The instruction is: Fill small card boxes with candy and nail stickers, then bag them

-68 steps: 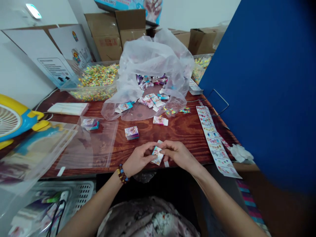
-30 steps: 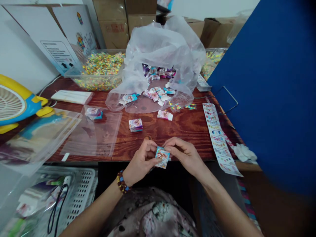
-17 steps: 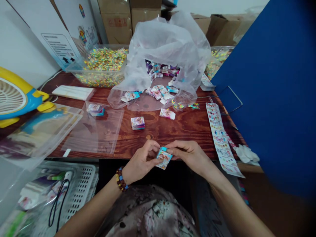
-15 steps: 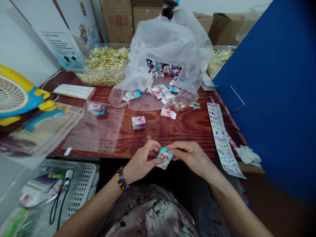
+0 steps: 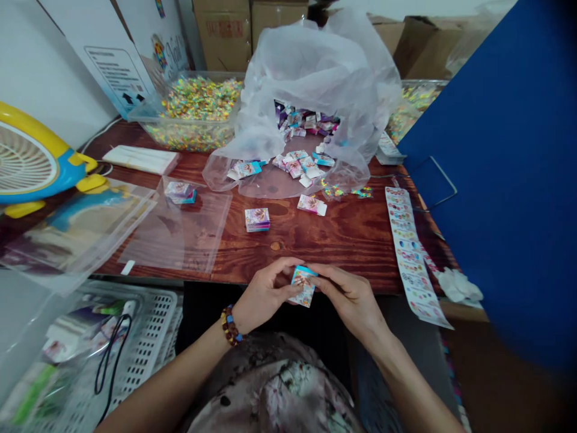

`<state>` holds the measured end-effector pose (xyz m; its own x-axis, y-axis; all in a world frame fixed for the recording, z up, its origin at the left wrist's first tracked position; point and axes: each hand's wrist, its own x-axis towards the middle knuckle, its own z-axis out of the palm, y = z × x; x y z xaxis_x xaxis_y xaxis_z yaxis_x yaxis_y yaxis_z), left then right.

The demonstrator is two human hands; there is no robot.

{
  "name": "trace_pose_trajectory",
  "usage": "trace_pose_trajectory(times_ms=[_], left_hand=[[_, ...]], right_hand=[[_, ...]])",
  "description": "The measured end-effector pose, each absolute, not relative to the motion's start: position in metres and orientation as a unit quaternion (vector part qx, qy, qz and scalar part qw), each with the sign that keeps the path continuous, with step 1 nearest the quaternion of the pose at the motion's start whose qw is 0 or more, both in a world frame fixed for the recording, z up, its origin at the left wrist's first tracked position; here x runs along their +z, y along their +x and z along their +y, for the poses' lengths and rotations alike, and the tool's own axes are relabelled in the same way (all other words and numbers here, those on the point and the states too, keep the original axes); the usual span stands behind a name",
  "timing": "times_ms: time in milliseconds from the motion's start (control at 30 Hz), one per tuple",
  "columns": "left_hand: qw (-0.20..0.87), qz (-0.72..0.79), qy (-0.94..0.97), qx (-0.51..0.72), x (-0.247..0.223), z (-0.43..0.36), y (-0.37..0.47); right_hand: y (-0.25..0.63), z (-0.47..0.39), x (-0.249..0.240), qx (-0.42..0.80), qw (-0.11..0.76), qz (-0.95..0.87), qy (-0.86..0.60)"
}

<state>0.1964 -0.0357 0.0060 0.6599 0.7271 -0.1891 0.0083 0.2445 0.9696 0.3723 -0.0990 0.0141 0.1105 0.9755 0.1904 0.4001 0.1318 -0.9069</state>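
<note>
Between my two hands, just past the table's front edge, is a small printed carton (image 5: 303, 290) with a light blue top edge. My left hand (image 5: 269, 290) pinches its left side between thumb and fingers. At its upper right, the fingers of my right hand (image 5: 345, 290) are closed on the top edge. Beyond my hands a short stack of similar cartons (image 5: 257, 220) sits on the table. To its right lies one pink-printed carton (image 5: 312, 205) with a white flap sticking out. More small cartons (image 5: 295, 165) spill from the mouth of a translucent plastic bag (image 5: 324, 66).
Tubs of colourful small pieces (image 5: 198, 114) flank the bag. At left are a yellow-blue fan (image 5: 31, 156), a clear pouch (image 5: 180, 234) with a carton stack (image 5: 181, 192), and a white basket (image 5: 151, 325) below. A sticker strip (image 5: 412, 255) and blue panel (image 5: 505, 180) stand right.
The carton is turned more upright, and its blue top now looks flat and closed. My right fingers have shifted along its top edge. The whole view has moved slightly.
</note>
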Motion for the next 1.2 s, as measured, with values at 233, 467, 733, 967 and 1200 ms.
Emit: trace_pose_trajectory(times_ms=[233, 467, 733, 967, 1200], left_hand=[[0.750, 0.321, 0.526, 0.238, 0.011, -0.032, 0.197], [0.752, 0.328, 0.523, 0.232, 0.009, -0.031, 0.197], [0.701, 0.339, 0.591, 0.211, 0.002, -0.029, 0.202], [0.349, 0.360, 0.836, 0.221, -0.006, -0.023, 0.221], [0.126, 0.338, 0.918, 0.164, -0.013, 0.014, 0.214]], right_hand=[[0.377, -0.099, 0.016, 0.330, 0.469, -0.607, -0.550], [0.373, -0.100, 0.010, 0.355, 0.503, -0.563, -0.551], [0.370, -0.096, -0.004, 0.406, 0.515, -0.502, -0.564], [0.390, -0.088, -0.009, 0.267, 0.471, -0.561, -0.626], [0.577, -0.081, -0.029, 0.071, 0.338, -0.569, -0.746]])
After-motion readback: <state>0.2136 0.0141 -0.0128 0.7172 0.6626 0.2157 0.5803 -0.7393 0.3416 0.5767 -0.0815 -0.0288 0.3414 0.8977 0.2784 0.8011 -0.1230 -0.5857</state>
